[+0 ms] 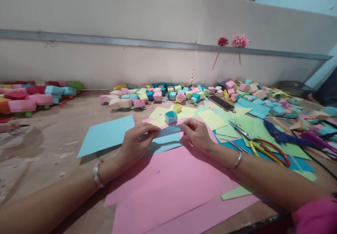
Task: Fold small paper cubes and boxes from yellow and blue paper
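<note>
A blue paper strip (pixel 170 131) is stretched between my two hands. My left hand (pixel 137 137) pinches its left end between thumb and fingers. At the other end, my right hand (pixel 198 134) grips the strip the same way. Under it lies a light blue piece of paper (pixel 165 142), on top of large pink sheets (pixel 173 178). Just beyond the strip sits a small open blue paper box (pixel 171 117), with a yellow one (pixel 177 108) behind it. A larger light blue sheet (pixel 107 134) lies left of my left hand.
Scissors (pixel 249 135) with red and yellow handles and a blue glue gun (pixel 279 134) lie to the right on green and blue paper. A dark phone (pixel 221 102) is farther back. Many folded paper boxes (pixel 158 96) line the wall. More colourful paper pieces (pixel 22 105) are piled left.
</note>
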A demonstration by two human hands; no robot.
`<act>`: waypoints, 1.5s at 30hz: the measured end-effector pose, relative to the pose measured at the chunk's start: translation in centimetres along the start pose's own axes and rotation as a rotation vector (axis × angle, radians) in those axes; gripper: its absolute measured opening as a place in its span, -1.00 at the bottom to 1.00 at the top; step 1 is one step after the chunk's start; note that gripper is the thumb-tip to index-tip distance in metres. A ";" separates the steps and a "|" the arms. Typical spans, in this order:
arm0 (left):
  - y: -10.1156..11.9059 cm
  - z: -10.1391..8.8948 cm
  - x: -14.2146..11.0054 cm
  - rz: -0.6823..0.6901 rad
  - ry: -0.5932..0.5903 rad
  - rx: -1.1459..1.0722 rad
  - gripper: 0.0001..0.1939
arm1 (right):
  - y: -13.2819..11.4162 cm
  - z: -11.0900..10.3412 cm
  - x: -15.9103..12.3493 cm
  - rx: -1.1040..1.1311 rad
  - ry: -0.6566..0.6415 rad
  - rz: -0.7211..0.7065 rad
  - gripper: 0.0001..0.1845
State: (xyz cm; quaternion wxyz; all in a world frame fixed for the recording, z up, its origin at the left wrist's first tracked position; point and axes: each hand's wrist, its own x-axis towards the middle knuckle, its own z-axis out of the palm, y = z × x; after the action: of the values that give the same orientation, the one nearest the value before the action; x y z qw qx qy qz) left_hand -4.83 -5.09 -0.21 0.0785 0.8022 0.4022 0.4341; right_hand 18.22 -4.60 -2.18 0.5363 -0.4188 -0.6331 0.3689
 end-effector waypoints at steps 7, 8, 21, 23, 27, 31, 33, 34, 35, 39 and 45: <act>0.1 0.0 0.0 -0.002 -0.098 0.061 -0.79 | -0.2 -0.1 0.0 -0.036 0.037 -0.018 -0.80; 0.2 0.0 0.0 -0.004 -0.102 0.053 -0.80 | -0.2 -0.1 0.0 -0.034 0.042 -0.018 -0.80; 6.3 -1.7 0.2 -0.796 -0.578 -0.670 -0.83 | -1.0 0.0 -0.5 -0.087 -0.117 -0.179 -0.90; 6.6 -1.9 0.3 -0.744 -0.617 -0.554 -0.76 | -1.6 0.1 -0.9 -0.107 -0.147 -0.190 -0.90; 6.7 -1.7 0.1 -0.685 -0.654 -0.410 -0.69 | -2.3 0.3 -1.4 -0.127 -0.205 -0.185 -0.88; 6.2 -1.3 -0.2 -0.683 -0.694 -0.453 -0.64 | -2.4 0.3 -1.5 -0.088 -0.207 -0.128 -0.86; 5.8 -1.3 -0.3 -0.695 -0.743 -0.482 -0.64 | -2.3 0.3 -1.5 -0.055 -0.211 -0.081 -0.82; 5.7 -1.3 -0.3 -0.701 -0.763 -0.496 -0.63 | -2.2 0.3 -1.5 -0.039 -0.216 -0.060 -0.80; 5.5 -1.3 -0.4 -0.707 -0.775 -0.507 -0.62 | -2.2 0.3 -1.5 -0.023 -0.219 -0.044 -0.78; 5.5 -1.3 -0.6 -0.718 -0.764 -0.537 -0.59 | -2.2 0.4 -1.6 0.020 -0.225 -0.011 -0.74; 5.8 -1.2 -0.6 -0.713 -0.792 -0.524 -0.56 | -2.3 0.6 -2.0 0.102 -0.258 0.049 -0.79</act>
State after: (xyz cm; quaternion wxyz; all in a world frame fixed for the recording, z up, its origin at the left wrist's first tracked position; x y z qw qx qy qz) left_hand -2.60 -9.64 2.91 0.5592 0.6724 0.4663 0.1334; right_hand 17.43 -7.29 -0.91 0.4619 -0.3556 -0.6667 0.4644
